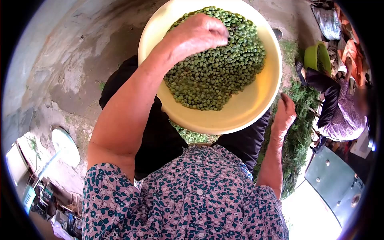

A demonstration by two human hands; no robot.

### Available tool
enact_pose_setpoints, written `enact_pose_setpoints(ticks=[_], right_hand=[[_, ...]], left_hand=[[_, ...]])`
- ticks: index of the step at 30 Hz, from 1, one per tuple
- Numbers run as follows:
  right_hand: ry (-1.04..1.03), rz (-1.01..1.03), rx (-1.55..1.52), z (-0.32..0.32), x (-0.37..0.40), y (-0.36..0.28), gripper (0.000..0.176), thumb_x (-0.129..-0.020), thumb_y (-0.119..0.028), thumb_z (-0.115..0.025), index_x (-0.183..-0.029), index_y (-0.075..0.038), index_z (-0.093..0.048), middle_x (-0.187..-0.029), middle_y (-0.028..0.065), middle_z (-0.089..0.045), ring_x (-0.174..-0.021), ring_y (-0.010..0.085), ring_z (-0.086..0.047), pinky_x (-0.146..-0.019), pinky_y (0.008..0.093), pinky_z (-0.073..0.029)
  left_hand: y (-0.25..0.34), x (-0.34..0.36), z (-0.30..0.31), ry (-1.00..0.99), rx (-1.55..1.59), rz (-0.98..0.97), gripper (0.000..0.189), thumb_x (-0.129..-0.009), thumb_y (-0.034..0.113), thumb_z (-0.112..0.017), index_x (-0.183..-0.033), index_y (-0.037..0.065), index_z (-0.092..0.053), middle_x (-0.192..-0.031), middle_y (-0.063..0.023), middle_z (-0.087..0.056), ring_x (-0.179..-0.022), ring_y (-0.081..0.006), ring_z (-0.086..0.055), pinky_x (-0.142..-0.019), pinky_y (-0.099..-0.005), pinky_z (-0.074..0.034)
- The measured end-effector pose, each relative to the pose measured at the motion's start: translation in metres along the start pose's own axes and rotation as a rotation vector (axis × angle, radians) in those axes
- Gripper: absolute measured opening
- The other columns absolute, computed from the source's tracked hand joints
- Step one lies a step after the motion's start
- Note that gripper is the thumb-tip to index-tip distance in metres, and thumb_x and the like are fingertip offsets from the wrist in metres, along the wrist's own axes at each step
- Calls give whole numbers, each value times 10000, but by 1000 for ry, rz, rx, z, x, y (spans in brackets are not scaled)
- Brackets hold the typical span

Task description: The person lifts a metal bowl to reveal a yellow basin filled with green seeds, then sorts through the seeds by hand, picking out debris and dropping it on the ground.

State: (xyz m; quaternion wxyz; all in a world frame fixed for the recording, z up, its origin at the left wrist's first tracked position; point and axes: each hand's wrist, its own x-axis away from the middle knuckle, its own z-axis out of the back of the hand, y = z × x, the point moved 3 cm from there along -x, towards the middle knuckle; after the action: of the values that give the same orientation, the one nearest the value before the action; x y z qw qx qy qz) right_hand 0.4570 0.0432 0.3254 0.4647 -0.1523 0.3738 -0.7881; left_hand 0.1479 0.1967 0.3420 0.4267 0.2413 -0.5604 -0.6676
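Note:
A wide pale-yellow basin (224, 122) rests across my lap, holding a broad heap of small, round, green pods or beans (220, 76). Over the far left part of the heap is my left hand (200, 34), palm down, its fingers bent and pressed together; what they hold is hidden. Just outside the basin's right rim, my right hand (285, 116) has its fingers curled together above a pile of leafy green plants (298, 140). What is inside those fingers I cannot tell.
At the right another person (340, 104) sits near a lime-green tub (318, 58). A pale metal panel (334, 180) stands at the lower right. On the left are a wall (52, 44) and a round white disc on a pole (66, 147).

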Motion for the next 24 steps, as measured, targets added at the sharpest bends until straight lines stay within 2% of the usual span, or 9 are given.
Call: enact_pose_setpoints(ticks=[3, 5, 7, 9, 13, 17, 18, 22, 24], right_hand=[[-226, -57, -78, -52, 6, -29, 190, -822, -34, -549, -989, -13, -638, -919, 108, -624, -861, 172, -603, -795, 268, -485], [-413, 179, -12, -94, 11, -31, 178, -795, -24, -590, -965, -39, -642, -920, 103, -634, -864, 162, -609, -781, 267, -493], [-527, 277, -50, -137, 27, -37, 180, -774, -11, -611, -947, -49, -639, -940, 104, -634, -865, 192, -613, -766, 294, -503], [-560, 553, -14, -179, 40, -35, 232, -771, -38, -624, -999, -73, -613, -995, 114, -611, -933, 248, -586, -820, 348, -480], [-638, 683, 294, -235, 59, -47, 416, -778, -122, -635, -1178, -127, -523, -1214, 115, -494, -1129, 322, -452, -923, 415, -398], [-764, 630, 492, -234, 69, -50, 537, -773, -176, -654, -1264, -169, -438, -1313, 96, -398, -1188, 354, -370, -946, 460, -361], [-765, 661, 457, -230, 69, -41, 515, -746, -194, -684, -1212, -160, -469, -1211, 64, -449, -1121, 331, -422, -891, 474, -399], [-860, 741, 556, -198, 72, -16, 506, -745, -199, -687, -1199, -152, -469, -1185, 66, -444, -1086, 327, -431, -873, 467, -409], [-959, 634, 474, -184, 74, -4, 487, -746, -190, -683, -1184, -139, -474, -1192, 75, -431, -1062, 327, -432, -862, 447, -417]], left_hand=[[-1, -1, 17, 147, 308, 4, 235, -841, 185, -627, -1007, 19, -636, -883, -75, -656, -808, -141, -617, -756, -269, -503], [-1, 0, 27, 274, 389, 32, 236, -843, 166, -626, -1012, 2, -629, -897, -93, -654, -810, -158, -630, -757, -275, -511], [1, -1, 34, 293, 652, -1, 159, -851, 94, -599, -913, -52, -607, -755, -68, -606, -636, -103, -542, -563, -213, -433], [2, 1, 41, 323, 621, 1, 161, -846, 106, -612, -913, -40, -614, -801, -83, -631, -690, -122, -589, -612, -218, -473], [3, 0, 44, 386, 680, 60, 173, -833, 109, -624, -930, -33, -619, -837, -98, -641, -723, -145, -615, -648, -235, -498], [4, 2, 45, 363, 745, 15, 174, -830, 98, -623, -925, -48, -616, -818, -98, -633, -706, -140, -604, -626, -225, -485], [5, 2, 46, 344, 744, 7, 171, -830, 95, -623, -919, -51, -616, -805, -92, -627, -698, -134, -597, -617, -222, -478], [9, 4, 46, 350, 766, -27, 147, -830, 82, -617, -891, -52, -617, -762, -71, -607, -656, -110, -564, -572, -214, -443], [9, 6, 46, 332, 757, -60, 132, -831, 74, -609, -879, -49, -615, -748, -63, -598, -633, -104, -545, -558, -213, -428]])
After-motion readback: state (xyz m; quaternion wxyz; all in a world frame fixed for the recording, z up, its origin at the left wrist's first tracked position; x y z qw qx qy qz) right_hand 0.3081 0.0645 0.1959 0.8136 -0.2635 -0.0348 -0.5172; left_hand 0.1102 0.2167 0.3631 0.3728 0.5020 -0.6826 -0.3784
